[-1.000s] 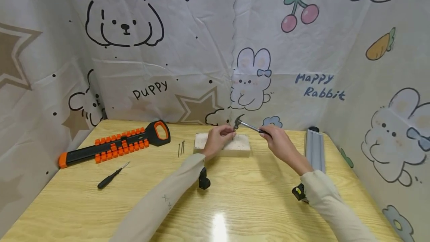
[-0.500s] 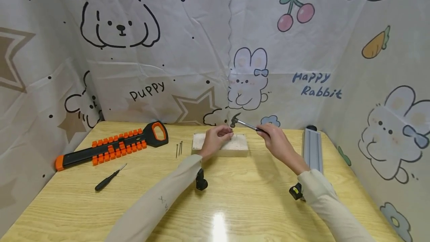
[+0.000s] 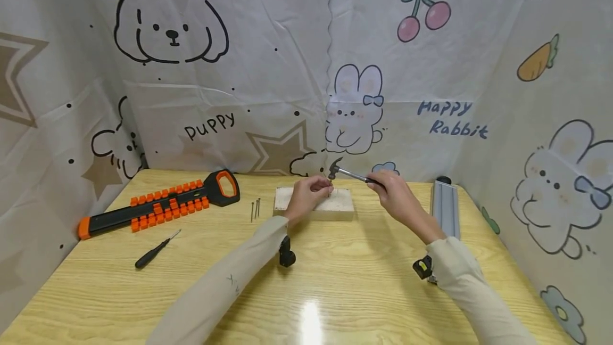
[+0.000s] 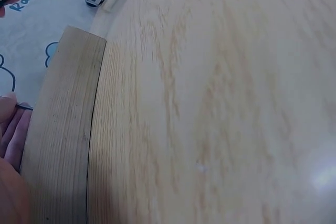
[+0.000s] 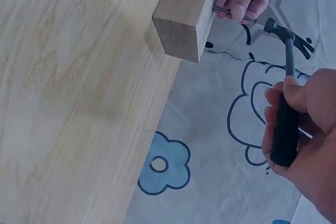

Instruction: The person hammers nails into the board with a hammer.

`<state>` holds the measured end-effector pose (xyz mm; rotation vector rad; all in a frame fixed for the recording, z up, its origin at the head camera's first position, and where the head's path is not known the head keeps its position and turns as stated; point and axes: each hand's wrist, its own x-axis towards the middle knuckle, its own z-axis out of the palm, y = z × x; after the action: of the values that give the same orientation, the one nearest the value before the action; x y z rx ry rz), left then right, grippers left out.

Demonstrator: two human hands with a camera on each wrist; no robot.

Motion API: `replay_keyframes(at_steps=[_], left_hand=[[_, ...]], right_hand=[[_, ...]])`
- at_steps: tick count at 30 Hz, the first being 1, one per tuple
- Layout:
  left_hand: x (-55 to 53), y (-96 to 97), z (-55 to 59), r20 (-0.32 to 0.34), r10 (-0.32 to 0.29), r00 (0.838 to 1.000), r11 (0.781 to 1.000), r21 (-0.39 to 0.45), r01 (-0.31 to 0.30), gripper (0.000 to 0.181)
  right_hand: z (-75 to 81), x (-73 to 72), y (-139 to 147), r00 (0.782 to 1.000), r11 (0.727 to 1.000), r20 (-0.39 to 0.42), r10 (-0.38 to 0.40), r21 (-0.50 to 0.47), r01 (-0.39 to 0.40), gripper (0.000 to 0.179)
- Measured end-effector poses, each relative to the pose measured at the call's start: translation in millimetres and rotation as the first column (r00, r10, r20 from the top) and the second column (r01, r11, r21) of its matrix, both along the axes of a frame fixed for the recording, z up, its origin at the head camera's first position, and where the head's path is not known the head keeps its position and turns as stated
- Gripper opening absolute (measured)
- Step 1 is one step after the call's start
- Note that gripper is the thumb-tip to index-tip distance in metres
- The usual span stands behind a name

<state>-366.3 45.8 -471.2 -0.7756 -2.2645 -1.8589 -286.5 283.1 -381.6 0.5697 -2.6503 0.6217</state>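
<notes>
A pale wooden block (image 3: 337,211) lies on the table, far side of the middle. My left hand (image 3: 306,197) is over its top and pinches a nail (image 5: 251,20) between thumb and fingers. The nail stands up from the block's top face. My right hand (image 3: 396,197) grips a small claw hammer (image 3: 353,175) by its black handle. In the right wrist view the hammer's striking face is a short gap from the nail's head, claw pointing away. The left wrist view catches only part of the left hand (image 4: 13,129) beside the block.
Several loose nails (image 3: 256,209) lie left of the block. Farther left are a black and orange tool rack (image 3: 167,204) and a black-handled screwdriver (image 3: 155,252). A grey metal case (image 3: 445,209) lies at the right, partly behind the right forearm. Printed cloth (image 3: 282,68) walls the table's back and sides.
The head view shifts slightly. Both hands, the nail and the hammer keep nearly the same places over the block, with the hammer head staying close above the nail.
</notes>
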Motion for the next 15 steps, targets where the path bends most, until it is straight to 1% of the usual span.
replay_keyframes(at_steps=[3, 8, 15], left_hand=[[-0.5, -2.2, 1.2, 0.009, -0.004, 1.000, 1.000, -0.012, 0.004, 0.014], [-1.7, -0.3, 4.6, 0.014, -0.026, 1.000, 0.999, -0.031, 0.026, 0.015], [-2.6, -3.9, 5.9, 0.005, -0.040, 0.999, 0.998, -0.039, 0.040, 0.015]], right_hand=[[-0.5, 0.6, -1.1, 1.000, 1.000, -0.006, -0.002, -0.015, 0.002, 0.025], [-1.4, 1.5, 1.7, 1.000, 1.000, -0.028, -0.014, -0.025, 0.014, 0.025], [-4.4, -2.6, -1.8, 0.999, 1.000, -0.046, 0.016, -0.021, -0.017, 0.021]])
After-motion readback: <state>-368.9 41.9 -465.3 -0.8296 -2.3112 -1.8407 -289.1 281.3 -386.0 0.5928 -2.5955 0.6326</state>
